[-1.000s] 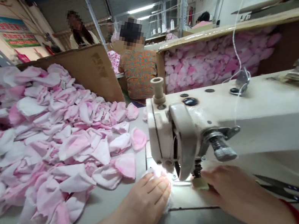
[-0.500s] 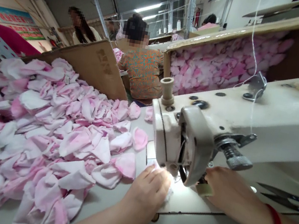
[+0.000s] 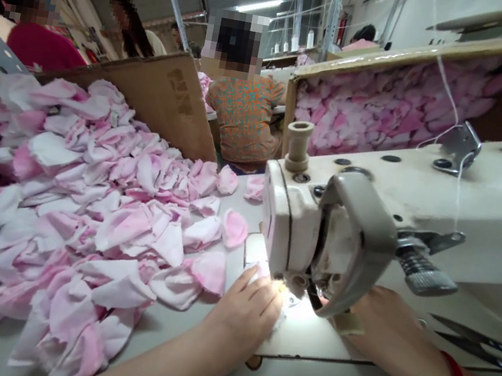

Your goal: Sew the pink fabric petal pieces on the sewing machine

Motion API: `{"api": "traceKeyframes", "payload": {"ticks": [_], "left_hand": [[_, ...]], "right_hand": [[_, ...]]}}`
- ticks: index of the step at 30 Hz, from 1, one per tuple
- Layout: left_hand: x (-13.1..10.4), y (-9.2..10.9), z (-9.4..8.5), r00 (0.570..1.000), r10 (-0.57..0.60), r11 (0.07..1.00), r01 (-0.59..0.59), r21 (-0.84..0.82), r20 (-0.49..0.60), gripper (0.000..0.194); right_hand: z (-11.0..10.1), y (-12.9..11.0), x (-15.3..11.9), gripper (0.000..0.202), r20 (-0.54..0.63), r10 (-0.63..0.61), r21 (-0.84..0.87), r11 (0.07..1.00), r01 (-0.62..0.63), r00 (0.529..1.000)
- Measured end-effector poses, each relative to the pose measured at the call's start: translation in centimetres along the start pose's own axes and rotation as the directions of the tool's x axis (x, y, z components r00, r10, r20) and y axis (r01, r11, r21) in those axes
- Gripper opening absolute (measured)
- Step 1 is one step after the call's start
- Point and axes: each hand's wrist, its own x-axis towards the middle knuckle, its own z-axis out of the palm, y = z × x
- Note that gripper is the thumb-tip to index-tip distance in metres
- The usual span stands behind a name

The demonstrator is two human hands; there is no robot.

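An industrial sewing machine (image 3: 292, 228) stands before me, its lamp lighting the bed below the needle area. My left hand (image 3: 252, 305) rests on the bed left of the needle, fingers closed and bent over a pale pink fabric piece (image 3: 260, 270) that is mostly covered. Behind the machine's head on the right is my right hand (image 3: 378, 320), a red band at its wrist. Its fingertips are hidden by the machine, so I cannot see what they touch. White thread (image 3: 459, 192) runs down to the tension knob (image 3: 432, 277).
A large heap of pink and white fabric pieces (image 3: 94, 219) covers the table's left side, against a cardboard sheet (image 3: 169, 102). Black scissors (image 3: 471, 340) lie right of my right hand. A box of pink pieces (image 3: 366, 111) stands behind the machine. Several people sit beyond.
The view has shifted slightly, so the machine appears further right. My right hand has moved further behind the machine's head. My left hand stays on the fabric piece.
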Motion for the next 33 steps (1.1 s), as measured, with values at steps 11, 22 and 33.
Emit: {"api": "traceKeyframes", "payload": {"ticks": [11,22,33], "left_hand": [[-0.3,-0.5,-0.3,0.998,0.001,0.998,0.003,-0.058,0.057,0.025],[-1.0,1.6,-1.0,0.987,-0.037,0.992,0.016,0.126,0.159,0.044],[-1.0,1.3,-1.0,0.998,-0.058,0.998,0.058,-0.012,0.0,0.049]], "right_hand": [[-0.2,0.0,0.0,0.026,-0.047,-0.031,-0.095,0.995,0.026,0.998],[-0.9,-1.7,-2.6,0.01,-0.169,-0.079,-0.242,0.97,0.037,0.982],[-3.3,3.9,-5.9,0.022,-0.312,0.146,-0.513,0.806,-0.296,0.939]]}}
